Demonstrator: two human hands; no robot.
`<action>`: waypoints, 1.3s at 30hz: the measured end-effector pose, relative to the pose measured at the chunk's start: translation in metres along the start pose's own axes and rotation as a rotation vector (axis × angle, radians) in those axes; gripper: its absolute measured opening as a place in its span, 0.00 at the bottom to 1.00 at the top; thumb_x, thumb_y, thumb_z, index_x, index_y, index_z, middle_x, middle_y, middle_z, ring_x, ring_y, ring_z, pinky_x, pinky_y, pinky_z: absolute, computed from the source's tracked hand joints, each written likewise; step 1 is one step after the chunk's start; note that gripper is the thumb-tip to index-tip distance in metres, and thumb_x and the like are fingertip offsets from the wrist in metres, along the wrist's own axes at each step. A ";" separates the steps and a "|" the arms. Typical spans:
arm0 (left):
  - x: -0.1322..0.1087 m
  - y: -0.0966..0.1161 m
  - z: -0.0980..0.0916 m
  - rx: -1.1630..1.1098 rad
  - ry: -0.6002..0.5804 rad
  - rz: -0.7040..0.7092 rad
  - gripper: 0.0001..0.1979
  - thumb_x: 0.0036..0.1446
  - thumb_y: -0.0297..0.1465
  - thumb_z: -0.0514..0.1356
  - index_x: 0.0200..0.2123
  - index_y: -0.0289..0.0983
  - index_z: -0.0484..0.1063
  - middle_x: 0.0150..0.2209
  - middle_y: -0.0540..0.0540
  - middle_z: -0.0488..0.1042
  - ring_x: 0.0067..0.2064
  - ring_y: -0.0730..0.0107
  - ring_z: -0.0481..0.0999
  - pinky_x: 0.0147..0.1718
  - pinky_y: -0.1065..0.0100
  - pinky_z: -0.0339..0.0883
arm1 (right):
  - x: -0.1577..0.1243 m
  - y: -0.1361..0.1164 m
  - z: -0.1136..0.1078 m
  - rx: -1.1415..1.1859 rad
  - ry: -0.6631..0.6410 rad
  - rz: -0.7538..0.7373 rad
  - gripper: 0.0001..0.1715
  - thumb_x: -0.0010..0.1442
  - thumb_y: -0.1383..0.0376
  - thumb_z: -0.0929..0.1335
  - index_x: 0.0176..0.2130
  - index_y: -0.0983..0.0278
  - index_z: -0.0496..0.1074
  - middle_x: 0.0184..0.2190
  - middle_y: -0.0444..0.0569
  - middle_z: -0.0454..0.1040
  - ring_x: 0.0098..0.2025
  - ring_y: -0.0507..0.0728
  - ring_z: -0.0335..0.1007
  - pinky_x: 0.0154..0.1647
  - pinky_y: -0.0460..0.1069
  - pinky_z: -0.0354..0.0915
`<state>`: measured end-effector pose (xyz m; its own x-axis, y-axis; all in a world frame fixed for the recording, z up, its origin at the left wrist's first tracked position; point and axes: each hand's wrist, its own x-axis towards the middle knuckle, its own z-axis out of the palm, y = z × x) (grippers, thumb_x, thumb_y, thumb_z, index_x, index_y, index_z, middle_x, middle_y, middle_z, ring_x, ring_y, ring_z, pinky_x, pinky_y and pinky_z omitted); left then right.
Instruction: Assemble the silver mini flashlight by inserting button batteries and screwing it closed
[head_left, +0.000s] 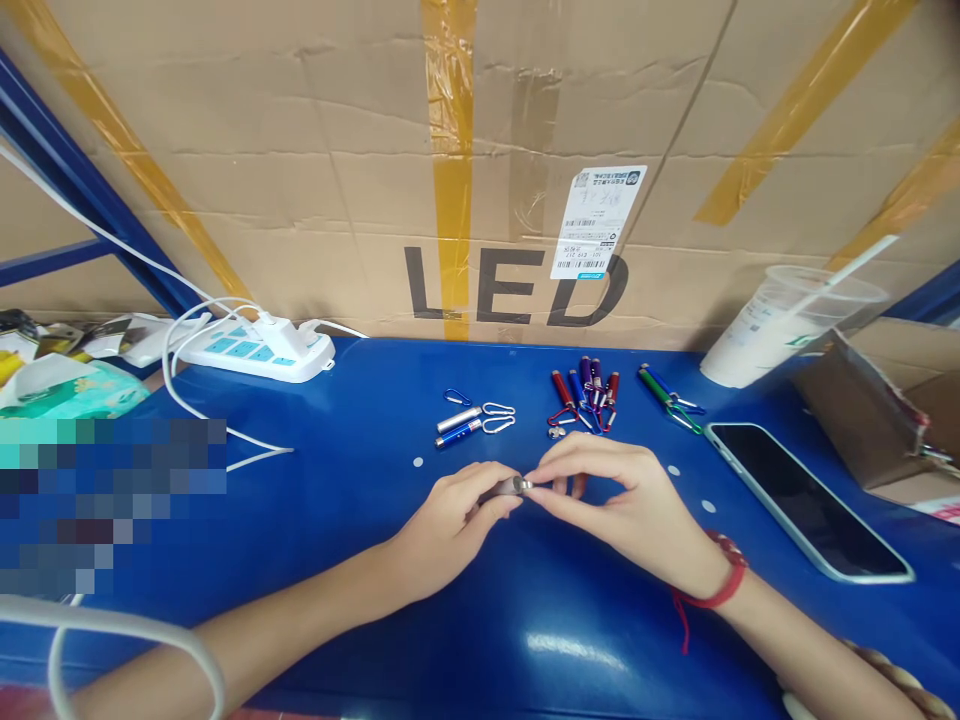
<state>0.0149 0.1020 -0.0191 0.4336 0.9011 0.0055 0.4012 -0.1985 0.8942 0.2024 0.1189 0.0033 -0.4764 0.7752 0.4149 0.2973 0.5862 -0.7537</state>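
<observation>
My left hand (446, 515) is closed around a small grey metal tube (509, 487), like the body of a mini flashlight, with its end pointing right. Between the thumb and fingertips of my right hand (630, 495) is a small shiny silver piece (527, 485), held at the tube's end; whether it is a button cell or a cap I cannot tell. Just beyond my hands lie a silver mini flashlight (458, 419), a blue one (458, 433) and a loose blue carabiner (457, 397). Farther right is a group of red, blue and purple mini flashlights (595, 380) with carabiners. Small silver pieces (556, 433) rest near my right fingers.
A blue table (360, 400) meets a large cardboard box (337, 200) behind. A power strip (255, 350) with white cables is at left. Rightward are a green mini flashlight (656, 386), a phone (810, 500), a drink cup (772, 330) and a small open carton (862, 410).
</observation>
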 end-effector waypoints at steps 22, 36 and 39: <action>-0.002 0.010 -0.003 -0.060 0.091 -0.092 0.09 0.59 0.32 0.47 0.35 0.39 0.66 0.31 0.52 0.69 0.33 0.77 0.67 0.35 0.76 0.61 | 0.004 0.022 -0.019 -0.662 -0.334 0.242 0.07 0.53 0.59 0.69 0.35 0.56 0.75 0.38 0.42 0.74 0.27 0.49 0.71 0.24 0.43 0.61; -0.002 0.006 -0.003 -0.048 0.046 -0.039 0.11 0.60 0.36 0.46 0.35 0.37 0.64 0.27 0.52 0.66 0.29 0.78 0.64 0.30 0.75 0.58 | 0.004 0.031 -0.014 -0.617 -0.201 0.188 0.14 0.58 0.67 0.62 0.42 0.61 0.72 0.37 0.48 0.73 0.31 0.52 0.72 0.32 0.47 0.68; -0.001 0.004 -0.005 -0.027 0.084 -0.010 0.12 0.60 0.37 0.46 0.37 0.38 0.65 0.28 0.53 0.66 0.29 0.78 0.64 0.30 0.76 0.58 | 0.004 0.038 -0.013 -0.594 -0.137 0.132 0.17 0.61 0.62 0.59 0.41 0.62 0.73 0.38 0.50 0.73 0.32 0.53 0.72 0.32 0.47 0.69</action>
<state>0.0123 0.1022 -0.0133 0.3602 0.9323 0.0329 0.3825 -0.1798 0.9063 0.2226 0.1470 -0.0174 -0.4943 0.8359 0.2386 0.7519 0.5489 -0.3652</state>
